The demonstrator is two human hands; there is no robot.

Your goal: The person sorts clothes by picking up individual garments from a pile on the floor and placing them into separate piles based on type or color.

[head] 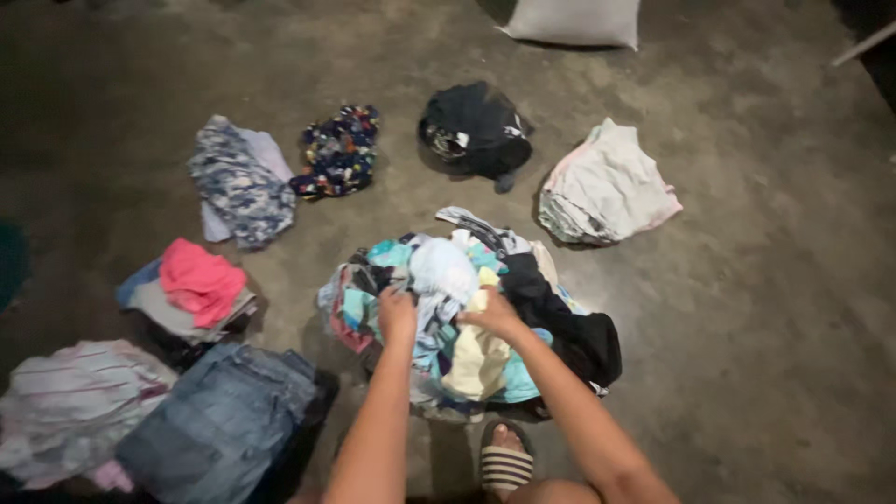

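- Nearest the camera, a striped slide sandal point(505, 465) on a foot is seen below both forearms, on the bare grey concrete floor point(765, 308).
- The left hand point(397, 313) is closed into the mixed heap of coloured clothes point(467, 308), its fingers buried in pale cloth at the heap's middle.
- The right hand point(492, 315) is laid just beside it, fingers pinched on a cream garment point(476, 359).
- Well beyond the fingers, sorted piles are ringed around: folded blue denim point(219, 425), a pink top point(199, 280), a black bundle point(474, 131).
- By judgement, one garment is best lifted clear before it is shaken free.
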